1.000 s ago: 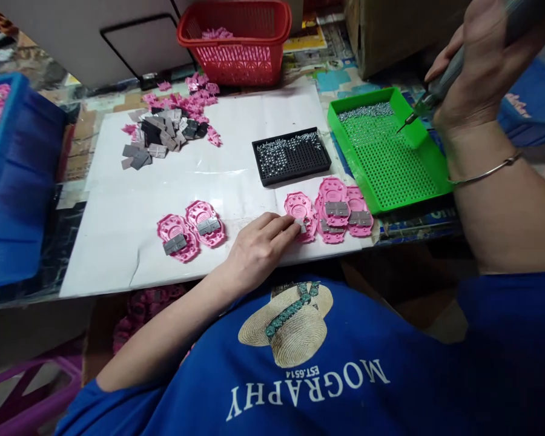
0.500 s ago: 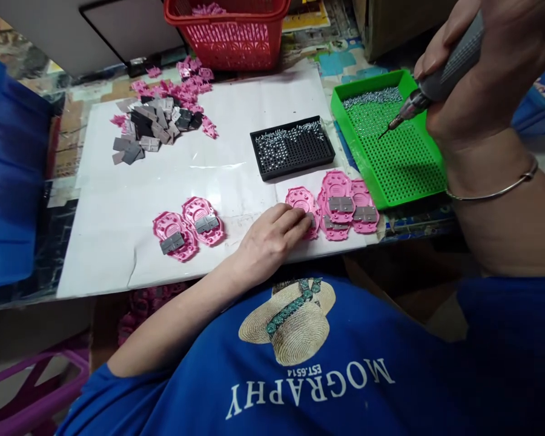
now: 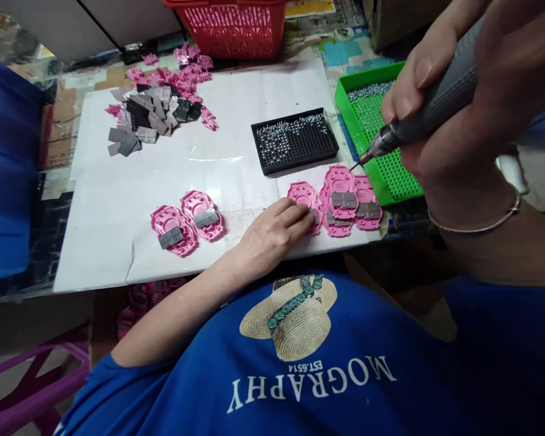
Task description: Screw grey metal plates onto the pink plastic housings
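Pink part (image 3: 305,198) beside the green tray (image 3: 345,103): left hand (image 3: 272,233) presses it flat, fingers extended; right hand (image 3: 472,91) clasps a screwdriver (image 3: 429,112) above it.

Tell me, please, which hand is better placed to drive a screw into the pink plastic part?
Probably the right hand: it grips the grey electric screwdriver, tip hovering near the pink plastic part, which the left hand pins to the white sheet.

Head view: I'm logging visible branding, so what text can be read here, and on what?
"MOGRAPHY": white letters on the blue cotton T-shirt, seen upside down.
"EST.6514": small white print above it, under the printed straw hat picture.
Printed papers under the red plastic basket: too blurred to read.
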`<state>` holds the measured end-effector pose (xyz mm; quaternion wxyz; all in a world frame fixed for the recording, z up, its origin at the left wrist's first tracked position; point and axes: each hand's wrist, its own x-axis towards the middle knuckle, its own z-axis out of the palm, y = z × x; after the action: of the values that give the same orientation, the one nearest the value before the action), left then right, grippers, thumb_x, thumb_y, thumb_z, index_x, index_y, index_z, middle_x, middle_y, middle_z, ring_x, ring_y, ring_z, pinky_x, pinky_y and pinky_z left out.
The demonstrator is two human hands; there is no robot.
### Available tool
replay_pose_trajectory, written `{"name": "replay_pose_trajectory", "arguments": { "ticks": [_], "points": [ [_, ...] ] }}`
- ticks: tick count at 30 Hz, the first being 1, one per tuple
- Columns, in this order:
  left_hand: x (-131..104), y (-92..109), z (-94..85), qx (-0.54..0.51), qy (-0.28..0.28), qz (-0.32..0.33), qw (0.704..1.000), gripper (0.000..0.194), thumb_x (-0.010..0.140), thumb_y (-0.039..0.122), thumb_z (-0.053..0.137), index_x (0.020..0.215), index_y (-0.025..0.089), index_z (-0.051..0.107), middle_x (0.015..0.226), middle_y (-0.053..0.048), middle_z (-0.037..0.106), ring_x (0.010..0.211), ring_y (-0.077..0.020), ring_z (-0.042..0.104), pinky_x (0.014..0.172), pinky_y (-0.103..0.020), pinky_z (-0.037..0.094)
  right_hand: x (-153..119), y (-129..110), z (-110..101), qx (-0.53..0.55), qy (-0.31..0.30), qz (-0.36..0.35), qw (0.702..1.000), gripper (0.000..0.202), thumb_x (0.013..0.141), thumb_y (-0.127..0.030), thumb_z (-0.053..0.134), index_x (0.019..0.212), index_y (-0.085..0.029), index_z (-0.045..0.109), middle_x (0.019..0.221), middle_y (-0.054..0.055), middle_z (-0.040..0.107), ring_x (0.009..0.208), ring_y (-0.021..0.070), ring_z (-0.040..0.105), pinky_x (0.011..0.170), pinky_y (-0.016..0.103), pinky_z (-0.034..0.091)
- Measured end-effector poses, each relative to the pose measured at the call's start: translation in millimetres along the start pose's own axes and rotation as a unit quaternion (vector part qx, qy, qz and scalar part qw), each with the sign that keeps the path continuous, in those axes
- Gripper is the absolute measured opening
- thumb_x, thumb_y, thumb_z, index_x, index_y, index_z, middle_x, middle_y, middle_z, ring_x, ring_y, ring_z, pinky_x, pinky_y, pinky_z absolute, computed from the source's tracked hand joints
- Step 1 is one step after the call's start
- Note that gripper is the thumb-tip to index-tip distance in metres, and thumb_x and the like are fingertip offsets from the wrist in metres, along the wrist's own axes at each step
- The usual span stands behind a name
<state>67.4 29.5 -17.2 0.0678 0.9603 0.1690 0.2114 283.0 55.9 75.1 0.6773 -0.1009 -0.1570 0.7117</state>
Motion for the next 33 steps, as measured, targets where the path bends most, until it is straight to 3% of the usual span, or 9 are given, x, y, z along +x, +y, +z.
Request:
{"name": "replay_pose_trajectory", "arguments": {
  "ticks": [1, 2, 4, 5, 7, 13, 19, 28, 33],
  "points": [
    [0, 0, 0.2, 0.0, 0.0, -0.002, 1.0, 0.026, 0.099, 0.013, 0.043, 0.12, 0.009, 0.058, 0.112, -0.015, 0.066, 0.099, -0.0202, 0.058, 0.084, -0.035, 0.055, -3, 6, 1, -0.075, -0.006, -0.067, 0.995, 0.017, 0.085, -0.021, 0.068, 0.071, -0.022, 0.058, 0.051, -0.006, 0.046, 0.044, 0.012, 0.053, 0.045, 0.022, 0.039],
    [0, 0, 0.5, 0.002, 0.001, -0.003, 1.0, 0.026, 0.099, 0.013, 0.044, 0.12, 0.009, 0.058, 0.112, -0.015, 0.066, 0.098, -0.0201, 0.057, 0.084, -0.034, 0.055, -5, 13, 2, -0.175, -0.017, -0.149, 0.973, 0.018, 0.076, -0.018, 0.077, 0.075, -0.022, 0.06, 0.05, -0.008, 0.046, 0.042, 0.0096, 0.049, 0.044, 0.021, 0.039],
    [1, 0, 0.8, 0.009, 0.001, -0.003, 1.0, 0.025, 0.099, 0.013, 0.043, 0.118, 0.008, 0.059, 0.111, -0.015, 0.066, 0.098, -0.0202, 0.057, 0.083, -0.034, 0.055, -10, 25, 1, -0.362, -0.042, -0.283, 0.887, 0.03, 0.069, -0.03, 0.086, 0.082, -0.02, 0.061, 0.053, -0.007, 0.047, 0.042, 0.0082, 0.044, 0.042, 0.022, 0.038],
    [1, 0, 0.8, 0.013, 0.001, -0.001, 1.0, 0.025, 0.099, 0.012, 0.043, 0.118, 0.007, 0.059, 0.11, -0.016, 0.066, 0.097, -0.0204, 0.057, 0.083, -0.034, 0.055, -12, 31, 1, -0.42, -0.058, -0.316, 0.849, 0.035, 0.072, -0.042, 0.084, 0.085, -0.018, 0.062, 0.056, -0.006, 0.049, 0.043, 0.0088, 0.044, 0.042, 0.023, 0.038],
    [1, 0, 0.2, 0.019, -0.004, 0.001, 1.0, 0.026, 0.099, 0.011, 0.041, 0.117, 0.006, 0.06, 0.11, -0.016, 0.066, 0.097, -0.0209, 0.056, 0.082, -0.034, 0.055, -16, 37, -1, -0.453, -0.083, -0.325, 0.826, 0.037, 0.08, -0.051, 0.076, 0.092, -0.018, 0.062, 0.06, -0.004, 0.049, 0.043, 0.0104, 0.043, 0.039, 0.027, 0.036],
    [2, 0, -0.9, 0.025, -0.022, -0.001, 0.999, 0.028, 0.1, 0.012, 0.039, 0.119, 0.008, 0.059, 0.11, -0.015, 0.066, 0.098, -0.0208, 0.057, 0.083, -0.034, 0.054, -19, 38, -4, -0.477, -0.064, -0.258, 0.838, 0.035, 0.07, -0.047, 0.084, 0.085, -0.029, 0.058, 0.063, -0.005, 0.047, 0.042, 0.012, 0.043, 0.037, 0.03, 0.035],
    [2, -1, -1.3, 0.024, -0.034, -0.004, 0.999, 0.029, 0.1, 0.013, 0.038, 0.12, 0.009, 0.059, 0.11, -0.014, 0.066, 0.1, -0.0211, 0.057, 0.084, -0.035, 0.054, -14, 45, -15, -0.442, -0.143, -0.261, 0.846, 0.028, 0.077, -0.038, 0.076, 0.094, -0.024, 0.058, 0.055, -0.009, 0.048, 0.038, 0.0112, 0.039, 0.035, 0.028, 0.03],
    [2, 0, -0.1, 0.024, -0.033, -0.01, 0.999, 0.029, 0.101, 0.014, 0.038, 0.119, 0.008, 0.06, 0.111, -0.015, 0.066, 0.101, -0.0212, 0.057, 0.085, -0.035, 0.054, -16, 54, -26, -0.398, -0.163, -0.232, 0.873, 0.031, 0.081, -0.024, 0.073, 0.102, -0.013, 0.054, 0.059, -0.006, 0.054, 0.041, 0.01, 0.046, 0.04, 0.025, 0.033],
    [2, 1, 0.0, 0.012, -0.035, -0.017, 0.999, 0.03, 0.1, 0.014, 0.037, 0.119, 0.009, 0.06, 0.112, -0.015, 0.065, 0.104, -0.0221, 0.057, 0.085, -0.036, 0.055, -17, 54, -30, -0.434, -0.128, -0.211, 0.866, 0.031, 0.075, -0.032, 0.075, 0.1, -0.024, 0.059, 0.06, -0.008, 0.054, 0.041, 0.0128, 0.045, 0.04, 0.03, 0.035]
  ]
}}
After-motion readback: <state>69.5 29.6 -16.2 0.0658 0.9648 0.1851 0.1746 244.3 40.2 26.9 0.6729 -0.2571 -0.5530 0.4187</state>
